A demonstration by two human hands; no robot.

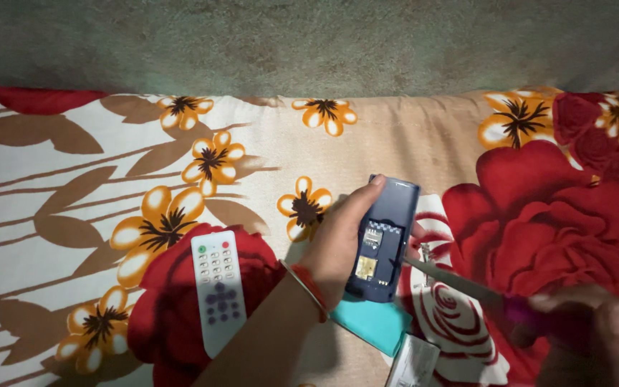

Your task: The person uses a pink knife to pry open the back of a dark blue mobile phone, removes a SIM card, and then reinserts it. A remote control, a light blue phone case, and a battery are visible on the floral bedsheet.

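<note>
Here the left hand [334, 247] holds a small dark blue phone [383, 240] with its back cover off, open compartment facing up, just above a bed sheet [59, 179] printed with red roses and orange flowers. Its grip is clamped on the phone: the thumb runs up the left edge to the top corner and the remaining fingers wrap round behind, out of sight. The right hand [596, 333], low in the corner and blurred, is closed round the pink handle of a screwdriver [460, 285], whose metal shaft slants up to the phone's right edge; whether the tip actually touches the casing cannot be told. On the sheet left of the forearm lies a white remote control [216, 290], well apart from the phone. A turquoise flat object [370, 322] sits just below the phone, with a pale grey flat piece [413, 362] beside it. Judging from the angle, the work goes best if the left hand keeps the phone steady and level while the tool tip enters gently, clear of the small metal contacts inside the compartment, with light pressure so it cannot slip.
</note>
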